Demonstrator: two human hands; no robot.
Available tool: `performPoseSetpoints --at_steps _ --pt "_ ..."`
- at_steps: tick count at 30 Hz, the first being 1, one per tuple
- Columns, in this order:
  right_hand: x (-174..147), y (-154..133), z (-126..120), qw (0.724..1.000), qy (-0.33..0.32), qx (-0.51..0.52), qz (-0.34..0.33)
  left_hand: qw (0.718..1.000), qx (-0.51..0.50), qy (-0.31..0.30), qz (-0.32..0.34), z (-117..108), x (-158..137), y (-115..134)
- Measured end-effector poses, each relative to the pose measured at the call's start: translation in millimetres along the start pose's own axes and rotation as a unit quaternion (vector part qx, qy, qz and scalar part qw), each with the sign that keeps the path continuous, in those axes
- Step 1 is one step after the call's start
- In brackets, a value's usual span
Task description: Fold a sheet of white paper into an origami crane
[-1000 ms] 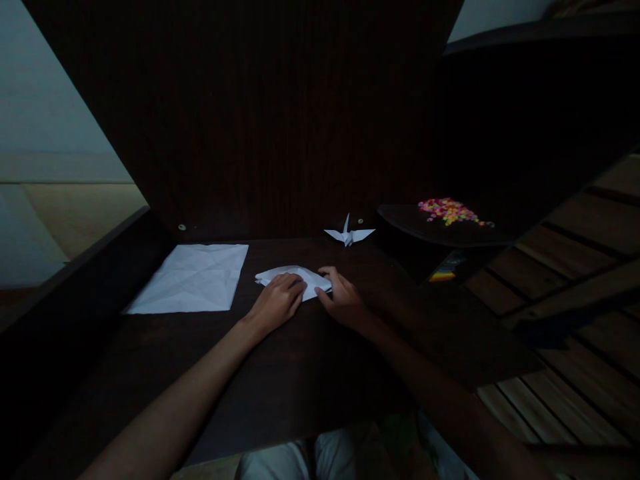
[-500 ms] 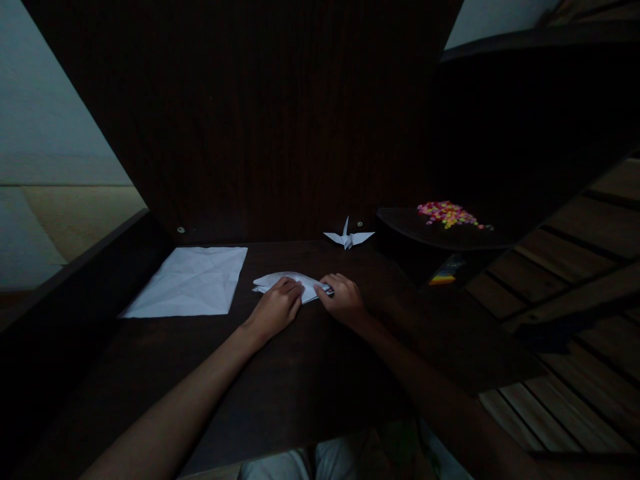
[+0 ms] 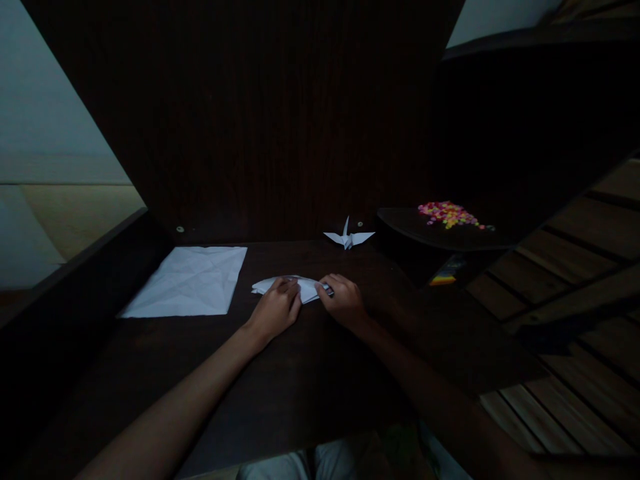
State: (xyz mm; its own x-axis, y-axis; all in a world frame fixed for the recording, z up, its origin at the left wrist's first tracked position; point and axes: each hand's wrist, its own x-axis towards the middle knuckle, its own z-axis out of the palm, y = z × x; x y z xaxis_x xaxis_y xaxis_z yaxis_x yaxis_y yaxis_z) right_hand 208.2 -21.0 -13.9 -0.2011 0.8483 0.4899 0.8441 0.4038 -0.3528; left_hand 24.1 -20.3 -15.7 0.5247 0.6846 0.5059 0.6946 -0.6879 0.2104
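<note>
A folded sheet of white paper (image 3: 308, 291) lies on the dark desk in front of me, its long point to the left. My left hand (image 3: 278, 305) presses on its middle, fingers curled onto the paper and partly covering it. At the right end, my right hand (image 3: 342, 299) pinches the paper between thumb and fingers. Left of the hands lies an unfolded square sheet (image 3: 193, 280) with crease lines. Beyond them stands a white paper crane (image 3: 348, 239) with its wings spread.
Several small pink and yellow pieces (image 3: 450, 215) lie heaped on a low curved shelf (image 3: 400, 223) at the right. Under it is something with an orange and yellow edge (image 3: 443, 281). A dark side board (image 3: 90, 260) bounds the desk on the left; a tall panel (image 3: 250, 133) rises behind.
The raised upper flap of the folded paper has come down and now lies flatter. My left hand has shifted very slightly left; my right hand has stayed in place.
</note>
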Motion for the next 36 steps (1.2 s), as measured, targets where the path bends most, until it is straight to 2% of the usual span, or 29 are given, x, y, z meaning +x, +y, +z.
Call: performPoseSetpoints --at_steps 9,14,17,21,26,28,33,36 --pt "0.1 -3.2 -4.2 1.000 -0.001 -0.004 0.028 0.999 -0.002 -0.045 0.002 0.7 -1.0 -2.4" --pt "0.0 -1.1 -3.5 0.999 -0.008 0.013 0.032 0.999 -0.001 -0.051 0.014 -2.7 -0.1 0.3" --pt "-0.7 0.4 -3.1 0.999 -0.003 0.035 -0.005 0.999 -0.019 -0.022 -0.029 -3.0 -1.5 1.4" --pt "-3.7 -0.7 -4.6 0.998 -0.007 0.017 -0.059 0.996 -0.029 0.023 -0.085 -3.4 -3.5 1.1" --pt "-12.3 -7.3 -9.3 0.987 -0.017 -0.085 -0.137 0.986 0.131 0.087 -0.047 -14.8 -1.7 1.9" --pt "-15.5 -9.3 -10.9 0.977 -0.012 -0.128 -0.170 0.981 0.160 0.099 -0.049 -19.7 -1.0 1.1" --pt "-18.7 -10.4 -11.5 0.948 -0.005 -0.159 -0.275 0.988 0.138 0.075 -0.012 -22.4 -2.9 -9.8" --pt "-19.1 -12.3 -11.3 0.939 -0.013 -0.154 -0.306 0.992 0.116 0.054 0.023 -20.6 -4.2 -16.4"
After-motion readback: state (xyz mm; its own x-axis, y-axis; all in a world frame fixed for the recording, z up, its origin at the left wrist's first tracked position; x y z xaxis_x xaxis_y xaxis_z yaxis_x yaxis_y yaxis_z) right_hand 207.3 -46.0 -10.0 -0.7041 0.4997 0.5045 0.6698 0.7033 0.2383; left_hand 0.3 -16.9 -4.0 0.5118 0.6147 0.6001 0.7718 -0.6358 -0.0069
